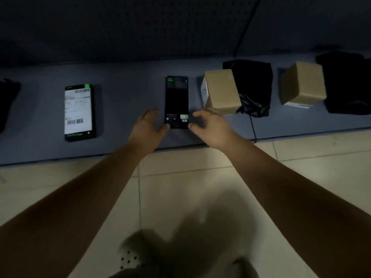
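Our left hand (149, 125) and right hand (210, 127) are spread, fingers loose, gripping nothing. The slim black box (177, 97) lies flat on the grey shelf (124, 87) between them, its near corners at our thumbs. Just beyond our right hand sits a tan carton (220, 91).

Grey shelf (130, 97) holds black boxes (177, 101), cardboard boxes (220, 91), dark bags (253, 81).
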{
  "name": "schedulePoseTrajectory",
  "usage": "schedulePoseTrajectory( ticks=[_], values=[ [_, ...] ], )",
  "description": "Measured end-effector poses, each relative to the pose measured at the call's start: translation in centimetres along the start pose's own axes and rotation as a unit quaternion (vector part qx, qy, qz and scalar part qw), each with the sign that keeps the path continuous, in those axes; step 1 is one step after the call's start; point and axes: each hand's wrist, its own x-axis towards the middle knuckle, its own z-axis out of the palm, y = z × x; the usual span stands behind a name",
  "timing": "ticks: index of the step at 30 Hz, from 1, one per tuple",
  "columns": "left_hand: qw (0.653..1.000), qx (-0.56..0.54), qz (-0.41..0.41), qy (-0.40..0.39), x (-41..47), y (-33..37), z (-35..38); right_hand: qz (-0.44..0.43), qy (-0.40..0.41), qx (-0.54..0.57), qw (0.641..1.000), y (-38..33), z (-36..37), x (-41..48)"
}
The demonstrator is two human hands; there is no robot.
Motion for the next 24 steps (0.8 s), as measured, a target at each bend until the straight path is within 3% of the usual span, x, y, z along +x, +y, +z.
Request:
schedulePoseTrajectory(
  ticks=[6, 11, 15, 17, 21, 24],
  values=[
    [0.997, -0.008, 0.046, -0.068, 5.3, -3.2, 2.5, 0.017, 0.033, 0.014, 0.999, 0.8, 5.6, 5.2],
    [0.993, -0.093, 0.076, 0.003, 4.4, -3.0, 3.2, 0.033, 0.056, 0.067, 0.996, 0.4, 6.6, 5.2],
    [0.986, -0.126, 0.105, 0.033, 3.1, -2.2, 2.7, 0.115, -0.015, 0.227, 0.967, -1.1, 5.3, 5.1],
    [0.983, -0.135, 0.124, 0.021, 2.7, -2.0, 2.8, 0.133, -0.027, 0.234, 0.963, -1.1, 4.9, 5.2],
    [0.984, -0.147, 0.098, 0.006, 2.8, -1.7, 3.5, 0.086, 0.011, 0.246, 0.965, -0.1, 4.8, 5.4],
    [0.993, -0.092, 0.076, -0.004, 3.6, -2.0, 3.8, 0.043, 0.012, 0.242, 0.969, 0.5, 5.1, 5.7]
  ],
)
